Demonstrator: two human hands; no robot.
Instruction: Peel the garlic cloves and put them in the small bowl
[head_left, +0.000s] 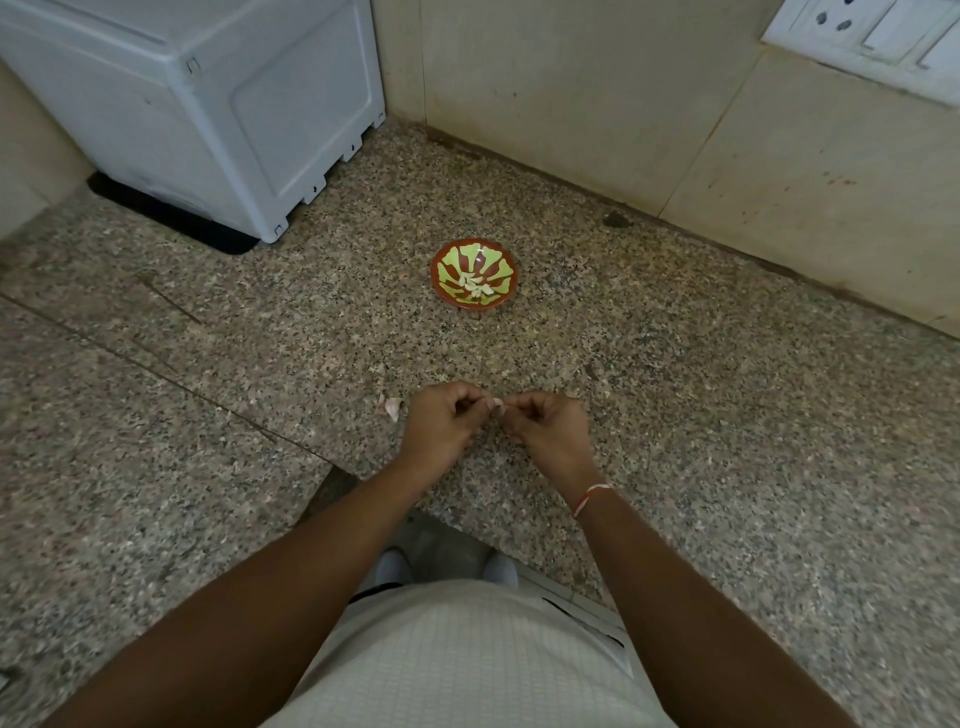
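A small red and green bowl (474, 254) stands on the speckled granite counter (675, 395), with several peeled garlic cloves (477, 287) lying in it. Well in front of the bowl, my left hand (441, 423) and my right hand (550, 431) meet above the counter. Both pinch one pale garlic clove (497, 401) between their fingertips; most of the clove is hidden by the fingers. Just left of my left hand, a garlic clove with skin (393, 408) lies on the counter.
A white appliance (208, 104) on a black mat stands at the back left. Tiled walls close the corner behind the bowl, with a switch plate (872, 36) at the top right. The counter's front edge runs just below my wrists.
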